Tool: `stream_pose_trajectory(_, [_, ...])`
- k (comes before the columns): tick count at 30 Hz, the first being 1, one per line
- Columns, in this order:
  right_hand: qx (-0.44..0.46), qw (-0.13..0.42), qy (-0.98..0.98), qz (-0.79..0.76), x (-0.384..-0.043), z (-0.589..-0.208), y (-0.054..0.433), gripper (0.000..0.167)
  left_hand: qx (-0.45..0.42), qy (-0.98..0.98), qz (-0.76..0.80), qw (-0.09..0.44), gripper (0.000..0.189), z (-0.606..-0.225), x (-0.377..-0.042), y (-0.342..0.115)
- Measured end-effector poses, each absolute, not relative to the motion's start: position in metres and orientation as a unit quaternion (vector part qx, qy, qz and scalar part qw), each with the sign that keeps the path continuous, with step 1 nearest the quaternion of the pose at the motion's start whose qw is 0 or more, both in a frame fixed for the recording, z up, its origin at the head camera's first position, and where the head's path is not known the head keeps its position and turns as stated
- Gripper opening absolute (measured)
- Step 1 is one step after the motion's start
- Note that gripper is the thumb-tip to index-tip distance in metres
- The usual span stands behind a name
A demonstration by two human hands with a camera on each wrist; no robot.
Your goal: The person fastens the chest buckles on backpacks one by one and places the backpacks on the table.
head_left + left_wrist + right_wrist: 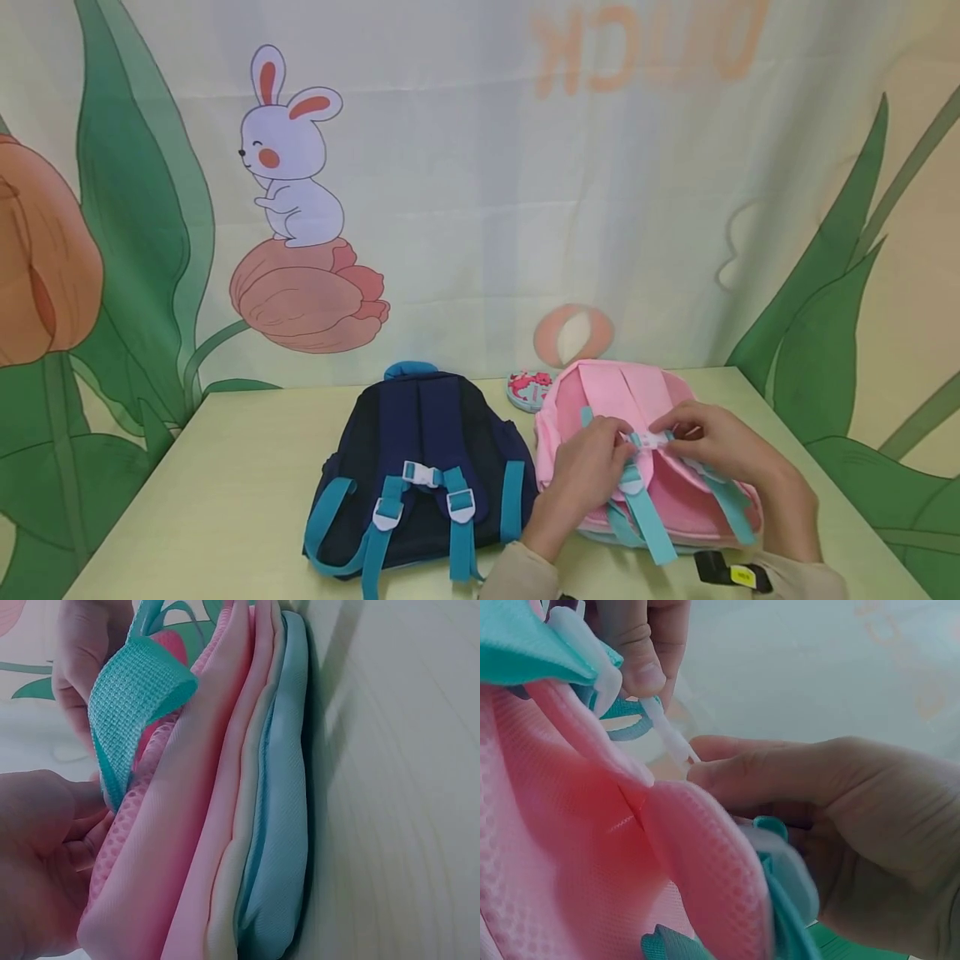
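Note:
A pink backpack (626, 392) lies with its strap side up at the right of the table. Across its shoulder straps sits a white chest buckle (649, 441), joined to teal webbing. My left hand (588, 462) pinches the buckle's left end. From the other side my right hand (723, 437) pinches its right end. In the right wrist view the white buckle (667, 735) spans between both hands' fingertips, and its two parts look joined. A teal strap (124, 712) partly covers the fingers in the left wrist view.
A dark blue backpack (435, 417) with teal straps and a fastened white buckle (422, 474) lies just left of the pink one. Behind them rests a small red-and-teal patterned case (528, 392). A printed curtain (465, 208) hangs at the table's (202, 483) back edge.

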State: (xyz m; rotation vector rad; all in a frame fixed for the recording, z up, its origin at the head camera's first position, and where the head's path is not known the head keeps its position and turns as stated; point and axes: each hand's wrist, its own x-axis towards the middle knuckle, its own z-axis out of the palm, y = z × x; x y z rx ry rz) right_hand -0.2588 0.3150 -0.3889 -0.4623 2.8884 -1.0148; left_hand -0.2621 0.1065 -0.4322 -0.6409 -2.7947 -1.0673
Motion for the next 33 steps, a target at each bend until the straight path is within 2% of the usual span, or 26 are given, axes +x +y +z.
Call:
stream_pose_trajectory(19, [-0.134, 0.058, 0.925, -0.352, -0.263, -0.393, 0.308, 0.025, -0.203, -0.925, -0.320, 0.035, 0.025, -0.437, -0.263, 0.112])
stream_pose_trajectory(33, [-0.129, 0.084, 0.919, -0.362, -0.265, -0.398, 0.314, 0.028, -0.210, -0.904, -0.373, 0.022, 0.029, -0.435, -0.260, 0.103])
